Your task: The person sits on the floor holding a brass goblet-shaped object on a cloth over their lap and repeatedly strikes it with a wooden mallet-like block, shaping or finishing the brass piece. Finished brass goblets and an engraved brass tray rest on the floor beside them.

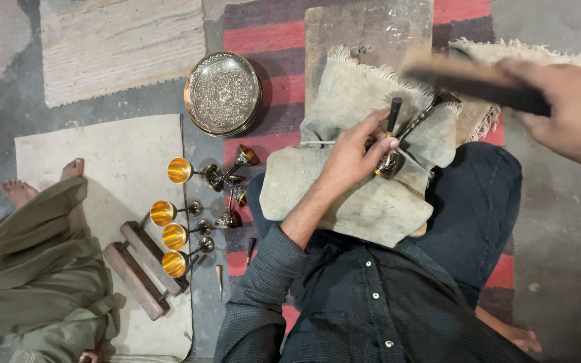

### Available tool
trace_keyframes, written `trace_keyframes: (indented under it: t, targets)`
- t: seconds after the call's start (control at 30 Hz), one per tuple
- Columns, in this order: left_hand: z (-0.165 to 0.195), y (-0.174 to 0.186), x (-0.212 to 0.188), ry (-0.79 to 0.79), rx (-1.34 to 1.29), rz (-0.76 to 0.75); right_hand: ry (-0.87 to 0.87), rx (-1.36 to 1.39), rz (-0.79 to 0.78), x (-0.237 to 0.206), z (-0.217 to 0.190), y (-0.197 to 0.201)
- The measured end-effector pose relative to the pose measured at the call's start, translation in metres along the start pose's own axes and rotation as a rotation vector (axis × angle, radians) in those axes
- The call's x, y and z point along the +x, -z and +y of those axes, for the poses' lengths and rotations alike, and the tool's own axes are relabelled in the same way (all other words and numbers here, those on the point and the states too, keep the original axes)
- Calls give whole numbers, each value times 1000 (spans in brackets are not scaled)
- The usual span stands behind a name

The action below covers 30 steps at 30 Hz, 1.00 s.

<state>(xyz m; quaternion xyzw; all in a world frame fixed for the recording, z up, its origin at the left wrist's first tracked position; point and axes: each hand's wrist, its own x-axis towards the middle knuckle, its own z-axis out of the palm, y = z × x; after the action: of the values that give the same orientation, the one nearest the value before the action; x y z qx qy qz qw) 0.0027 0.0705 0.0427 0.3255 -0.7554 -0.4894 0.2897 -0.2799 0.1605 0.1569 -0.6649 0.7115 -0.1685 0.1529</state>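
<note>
While your left hand pins a small metal goblet on the grey cloth across your lap, its fingers close around a dark punch standing upright on the goblet. Your right hand is raised above and to the right, fingers wrapped around a blurred dark hammer. On the floor to your left lie several gold-lined goblets, an engraved round tray and wooden blocks. Another person's bare feet rest nearby.
</note>
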Motion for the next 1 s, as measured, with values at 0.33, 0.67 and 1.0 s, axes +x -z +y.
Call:
trace_keyframes:
  t: [0.33, 0.67, 1.0]
  targets:
    - [3, -1, -5, 33, 5, 31, -179, -36, 39, 0, -16, 9]
    - [0, 10, 32, -208, 68, -326, -447, 215, 53, -129, 14, -80]
    - [4, 13, 67, -233, 147, -776, -379, 1047, 544, -171, 8, -169]
